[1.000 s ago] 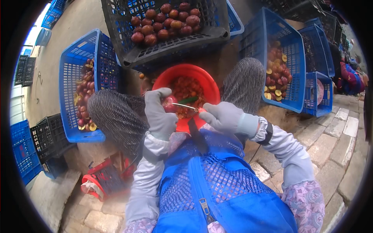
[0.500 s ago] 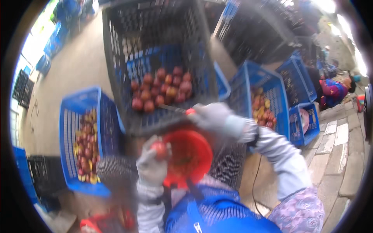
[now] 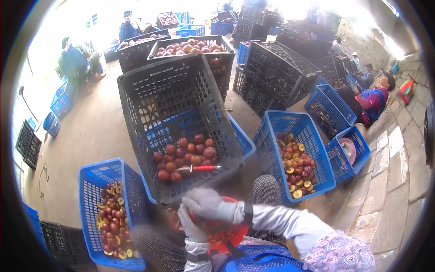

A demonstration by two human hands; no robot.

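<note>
My right hand, in a white glove, lies over my left hand, also gloved, above a red bowl of cut fruit on my lap. The two hands touch. I see nothing in the right hand. Whether the left hand holds a fruit is hidden by blur and by the right hand. A knife with a red handle lies on the red fruit inside the tilted black crate just ahead of my hands.
A blue crate of cut fruit stands at my left and another blue crate of halved fruit at my right. Stacked black and blue crates fill the back. People sit working at the far left and far right. A paved strip runs along the right.
My right hand reached up to the black crate with the knife and came back without it; the knife now lies on the fruit. My head has tipped up.
</note>
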